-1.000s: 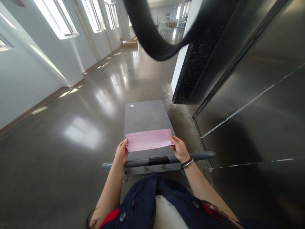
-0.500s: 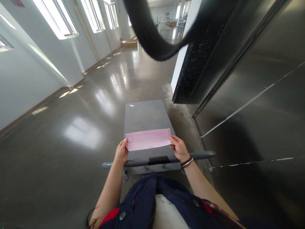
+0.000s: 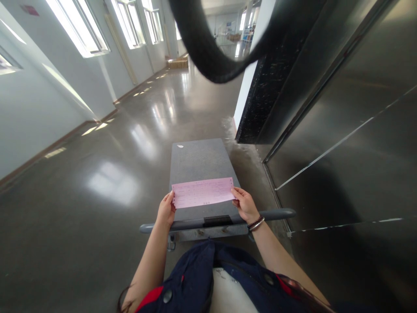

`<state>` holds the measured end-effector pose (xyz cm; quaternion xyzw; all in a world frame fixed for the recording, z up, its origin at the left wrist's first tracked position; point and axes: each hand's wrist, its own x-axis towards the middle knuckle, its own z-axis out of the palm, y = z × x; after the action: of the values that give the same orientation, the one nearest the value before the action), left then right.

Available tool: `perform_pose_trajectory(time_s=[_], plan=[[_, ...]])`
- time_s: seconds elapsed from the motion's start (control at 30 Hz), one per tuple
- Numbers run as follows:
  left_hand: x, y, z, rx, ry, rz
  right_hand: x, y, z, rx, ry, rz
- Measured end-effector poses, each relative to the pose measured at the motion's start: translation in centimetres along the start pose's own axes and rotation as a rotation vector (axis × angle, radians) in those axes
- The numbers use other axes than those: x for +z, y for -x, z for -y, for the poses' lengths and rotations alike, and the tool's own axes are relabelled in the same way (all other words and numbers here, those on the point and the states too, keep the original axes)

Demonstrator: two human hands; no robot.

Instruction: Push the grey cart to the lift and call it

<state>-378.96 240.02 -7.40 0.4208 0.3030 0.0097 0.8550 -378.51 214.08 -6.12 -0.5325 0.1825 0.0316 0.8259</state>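
Note:
A pink printed paper slip [image 3: 203, 193], with punched holes along its short ends, is stretched flat between my hands. My left hand [image 3: 167, 209] pinches its left end, and my right hand [image 3: 245, 204] grips the right end between thumb and fingers. The print is too small to read. Beneath the paper is a grey platform cart [image 3: 202, 158]; its handlebar [image 3: 276, 214] runs crosswise just under my wrists, with a black patch at the middle. A small white scrap [image 3: 180, 146] lies at the far left corner of the cart's deck.
Metal doors [image 3: 342, 143] with a dark frame [image 3: 260, 100] stand close on the right. A windowed white wall [image 3: 68, 82] runs along the left. Shiny grey floor [image 3: 143, 117] stretches ahead to cardboard boxes [image 3: 177, 63]. A blurred black strap [image 3: 221, 74] hangs across the upper view.
The view has tilted slightly, so the surroundings sit a little lower in the picture. Both hands keep the same hold on the pink slip.

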Motion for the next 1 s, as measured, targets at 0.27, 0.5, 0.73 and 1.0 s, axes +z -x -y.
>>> perform_pose_trajectory(time_s=[0.27, 0.5, 0.73, 1.0], plan=[[-0.37, -0.26, 0.16, 0.011, -0.010, 0.022, 0.00, 0.06, 0.05, 0.003, 0.002, -0.004], [-0.22, -0.15, 0.07, 0.002, 0.006, 0.007, -0.12, 0.04, 0.08, 0.003, 0.006, -0.017], [0.03, 0.19, -0.07, 0.004, 0.031, -0.014, -0.03, 0.26, 0.23, 0.006, 0.003, -0.035], [-0.29, -0.13, 0.06, 0.013, 0.028, 0.005, 0.11, 0.38, 0.40, 0.010, -0.004, -0.035]])
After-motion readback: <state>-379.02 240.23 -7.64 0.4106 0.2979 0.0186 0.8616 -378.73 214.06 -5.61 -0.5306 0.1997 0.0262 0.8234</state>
